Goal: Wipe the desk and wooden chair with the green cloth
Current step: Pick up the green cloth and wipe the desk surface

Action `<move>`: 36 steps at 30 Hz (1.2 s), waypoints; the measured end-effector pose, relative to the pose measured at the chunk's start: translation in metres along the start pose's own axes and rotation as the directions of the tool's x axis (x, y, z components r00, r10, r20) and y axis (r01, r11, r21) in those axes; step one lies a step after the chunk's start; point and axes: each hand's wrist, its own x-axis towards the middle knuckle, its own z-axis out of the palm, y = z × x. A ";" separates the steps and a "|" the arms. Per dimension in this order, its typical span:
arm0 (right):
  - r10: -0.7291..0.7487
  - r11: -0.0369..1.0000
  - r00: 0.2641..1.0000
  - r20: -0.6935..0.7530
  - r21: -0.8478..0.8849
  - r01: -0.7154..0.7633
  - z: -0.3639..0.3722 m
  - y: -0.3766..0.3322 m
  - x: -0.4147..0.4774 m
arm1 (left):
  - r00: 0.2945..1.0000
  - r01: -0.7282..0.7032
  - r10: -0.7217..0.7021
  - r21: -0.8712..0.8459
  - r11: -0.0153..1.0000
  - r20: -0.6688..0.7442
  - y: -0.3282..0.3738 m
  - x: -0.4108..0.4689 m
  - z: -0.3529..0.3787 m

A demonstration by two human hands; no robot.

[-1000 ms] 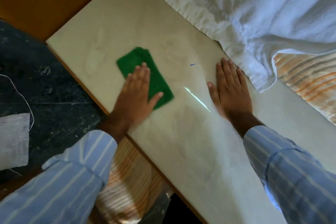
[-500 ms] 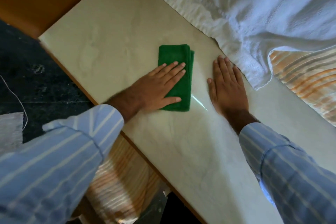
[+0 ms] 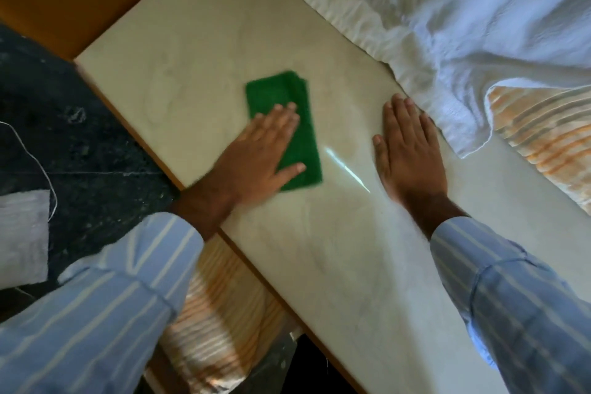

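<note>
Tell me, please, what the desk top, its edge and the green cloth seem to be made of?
Desk top: probably marble-pattern laminate or polished stone; cream with faint veins, and a bright glint shows gloss. Its edge: brown band, likely wood. Green cloth: soft napped textile, perhaps microfibre; folded layers show at its far end.

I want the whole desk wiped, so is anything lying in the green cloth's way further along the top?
Yes. The white towel drapes over the desk's far edge, and the flat right hand rests just right of the green cloth. The top to its left looks bare.
</note>
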 end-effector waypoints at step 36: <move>0.079 0.988 0.994 0.069 0.126 -0.088 -0.014 -0.015 0.002 | 0.918 0.291 -0.343 -0.250 0.923 -0.197 0.026 0.017 -0.016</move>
